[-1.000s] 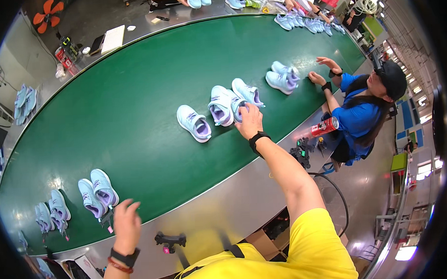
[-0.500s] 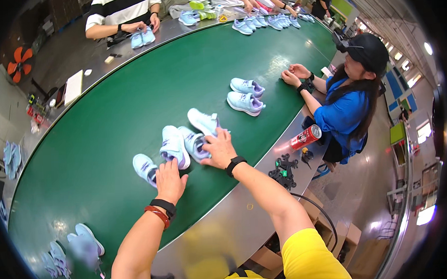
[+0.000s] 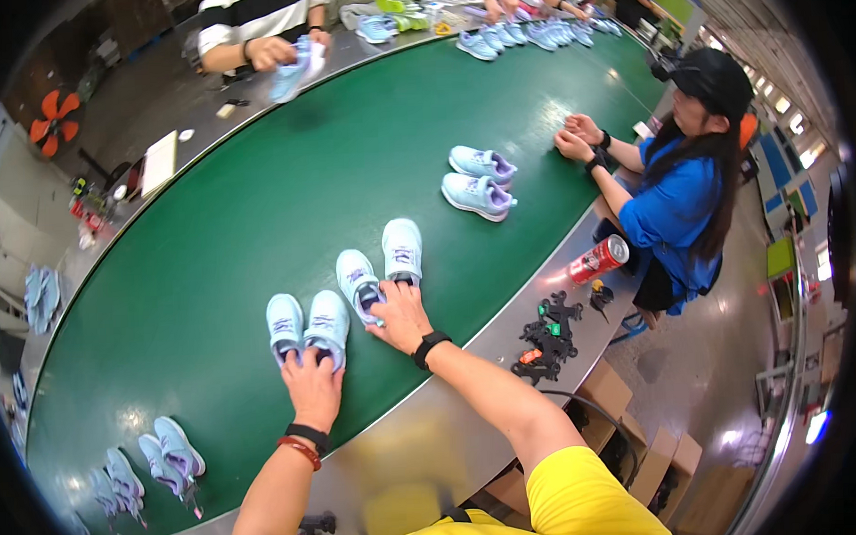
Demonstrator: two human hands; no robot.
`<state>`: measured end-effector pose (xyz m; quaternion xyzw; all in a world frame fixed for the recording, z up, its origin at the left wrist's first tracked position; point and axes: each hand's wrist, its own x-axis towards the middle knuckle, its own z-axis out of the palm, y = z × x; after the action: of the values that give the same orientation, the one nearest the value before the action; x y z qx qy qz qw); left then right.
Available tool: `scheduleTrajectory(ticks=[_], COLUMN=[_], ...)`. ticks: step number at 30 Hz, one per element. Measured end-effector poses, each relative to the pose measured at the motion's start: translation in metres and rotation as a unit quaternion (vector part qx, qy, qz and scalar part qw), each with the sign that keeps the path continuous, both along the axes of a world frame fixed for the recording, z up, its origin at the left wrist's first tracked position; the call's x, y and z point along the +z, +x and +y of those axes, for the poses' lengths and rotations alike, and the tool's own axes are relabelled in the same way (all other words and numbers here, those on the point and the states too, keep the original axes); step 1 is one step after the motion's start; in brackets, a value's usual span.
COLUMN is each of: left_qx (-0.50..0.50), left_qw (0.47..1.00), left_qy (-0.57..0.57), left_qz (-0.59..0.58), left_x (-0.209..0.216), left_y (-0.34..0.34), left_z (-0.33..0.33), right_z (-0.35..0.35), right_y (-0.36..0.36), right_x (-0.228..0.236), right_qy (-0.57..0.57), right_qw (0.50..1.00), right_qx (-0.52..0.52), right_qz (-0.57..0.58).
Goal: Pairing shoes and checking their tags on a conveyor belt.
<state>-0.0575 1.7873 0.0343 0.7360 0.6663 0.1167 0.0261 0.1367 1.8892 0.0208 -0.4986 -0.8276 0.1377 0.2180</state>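
Observation:
Two pairs of light blue children's sneakers with lilac linings stand on the green conveyor belt [image 3: 229,227], toes pointing away from me. My left hand [image 3: 313,389] is closed on the heels of the left pair, a left sneaker [image 3: 284,315] and a right sneaker [image 3: 328,318] side by side. Its fingertips reach into their openings. My right hand [image 3: 401,316] grips the heel ends of the other pair, a sneaker [image 3: 356,273] angled outward and a straighter sneaker [image 3: 403,245] slightly farther away. A gap separates these two.
Another sneaker pair [image 3: 477,195] sits farther right, beside a person in blue [image 3: 676,202]. More sneakers [image 3: 171,454] lie at lower left. A red can [image 3: 597,260] and black clips [image 3: 548,334] rest on the metal edge. Across the belt, a person in stripes handles sneakers [image 3: 292,74].
The scattered sneakers under my hands now stand in pairs, toes away from me. My left hand has moved onto two heels. Across the belt, the person in stripes has lifted sneakers.

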Motion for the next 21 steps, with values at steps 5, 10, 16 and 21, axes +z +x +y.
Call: scheduleTrajectory(ticks=[5,10,16,21], left_qx=[0.033,0.11,0.185,0.108], left_qw=[0.998,0.993,0.982,0.987], left_qy=[-0.057,0.004,0.014,-0.1], left_qz=[-0.018,-0.047,-0.019,-0.059], left_x=[0.01,-0.003,0.007,0.016], left_y=[-0.028,-0.101,-0.155,-0.164], left_z=[-0.016,-0.064,-0.102,-0.121], right_z=[-0.044,-0.092,-0.099,-0.102], right_y=[-0.044,-0.094,-0.149,-0.158], right_x=[-0.001,-0.003,0.013,0.027], right_qy=[-0.005,0.004,0.052,0.003], right_qw=[0.998,0.988,0.984,0.986], right_qx=[-0.023,0.128,0.157,0.149], right_qz=[0.058,0.082,0.064,-0.079])
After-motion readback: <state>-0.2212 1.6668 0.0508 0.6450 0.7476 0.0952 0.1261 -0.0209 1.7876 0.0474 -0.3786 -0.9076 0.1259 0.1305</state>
